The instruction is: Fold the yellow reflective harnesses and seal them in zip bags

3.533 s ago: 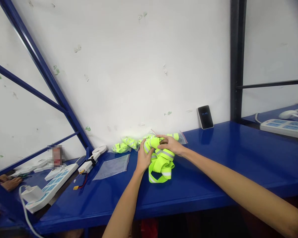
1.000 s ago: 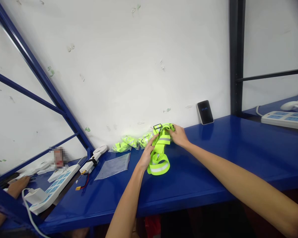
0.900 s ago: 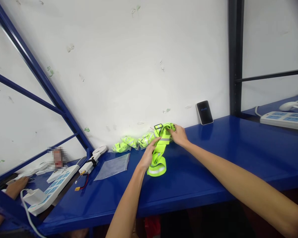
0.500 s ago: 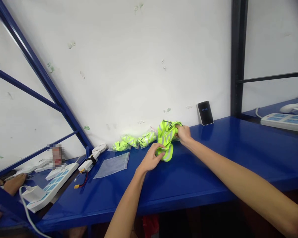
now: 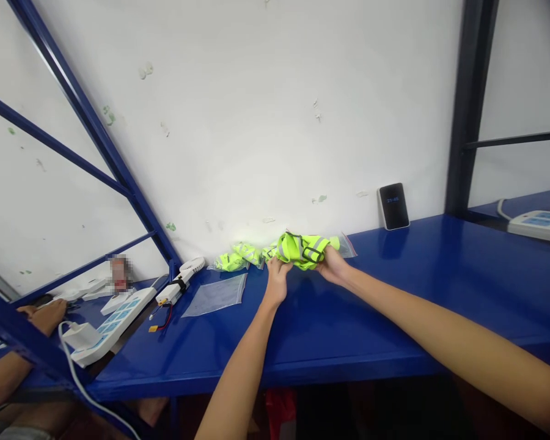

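Observation:
A neon-yellow reflective vest with grey stripes and dark trim is bunched up between my two hands, just above the table. My left hand grips its left lower edge, fingers closed. Around its right end my right hand is closed, the fingers partly hidden by the cloth. Behind and left of the vest, bagged yellow vests lie along the wall, one partly covered by the held vest. A transparent bag with a red-edged top shows just behind my right hand.
On the blue table lie a flat transparent zip bag and a white handheld fan beside a wired battery pack. A black-screened clock leans near the wall. Left, beyond the frame post, are a power strip and another person's hand.
The vest has gone from hanging loose to a compact, sideways bundle. My left hand has moved up and in under its left end. The view has shifted slightly left.

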Motion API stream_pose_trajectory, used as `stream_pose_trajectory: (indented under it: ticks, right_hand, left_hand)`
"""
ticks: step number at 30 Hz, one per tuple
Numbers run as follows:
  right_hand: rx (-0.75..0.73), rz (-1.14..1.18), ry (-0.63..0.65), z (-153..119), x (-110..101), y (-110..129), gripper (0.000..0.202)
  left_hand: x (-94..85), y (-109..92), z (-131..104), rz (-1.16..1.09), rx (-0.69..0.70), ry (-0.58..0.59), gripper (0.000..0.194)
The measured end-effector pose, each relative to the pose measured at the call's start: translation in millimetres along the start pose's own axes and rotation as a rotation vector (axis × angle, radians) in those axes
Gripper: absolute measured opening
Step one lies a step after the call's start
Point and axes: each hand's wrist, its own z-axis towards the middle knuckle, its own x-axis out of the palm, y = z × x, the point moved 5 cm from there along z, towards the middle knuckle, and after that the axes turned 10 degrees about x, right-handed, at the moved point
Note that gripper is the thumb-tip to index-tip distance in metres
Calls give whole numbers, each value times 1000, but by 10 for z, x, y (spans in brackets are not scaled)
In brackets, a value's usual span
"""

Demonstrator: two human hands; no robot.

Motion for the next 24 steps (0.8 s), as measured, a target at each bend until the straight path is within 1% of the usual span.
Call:
stream_pose_trajectory:
  ticks: [3, 4, 6, 9, 10, 11, 12, 15, 17, 19, 21, 23, 24]
  right_hand:
    - [85, -24, -16, -16, -36, -45, 8]
    - [100, -47, -5, -24, -45, -34, 8]
    - [118, -118, 38, -48, -54, -1, 13]
    - [170, -266, 158, -102, -25, 6, 25]
    - [183, -309, 201, -122, -10, -1, 29]
    - [188, -344, 235, -140, 0, -5, 33]
    - [186, -372, 257, -154, 5, -5, 34]
    - [172, -466, 288, -180, -3, 17, 35]
    - [178, -563, 311, -197, -11, 39, 35]
    - [149, -674, 336, -215, -9, 81, 33]
    - [84, -774, 344, -225, -6, 131, 29]
    - [42, -848, 319, -213, -26, 151, 27]
    - [46, -871, 301, -198, -47, 140, 28]
  left_hand:
    - [66, 55, 9, -439, -205, -3, 49]
    - [103, 46, 12, -549, -266, 8, 54]
    - [152, 5, 20, -666, -342, 10, 59]
    - [110, -40, 22, -710, -369, -90, 57]
    - [85, -46, 15, -730, -373, -109, 56]
    - [64, -48, 3, -759, -384, -101, 55]
    - [51, -45, -14, -795, -404, -63, 55]
    - [43, -13, -87, -891, -495, 121, 60]
    - [40, 33, -129, -890, -543, 196, 60]
    - [39, 86, -147, -836, -557, 210, 51]
    - [57, 123, -153, -785, -542, 223, 43]
    - [97, 139, -160, -756, -519, 262, 41]
    - [116, 143, -160, -741, -500, 279, 42]
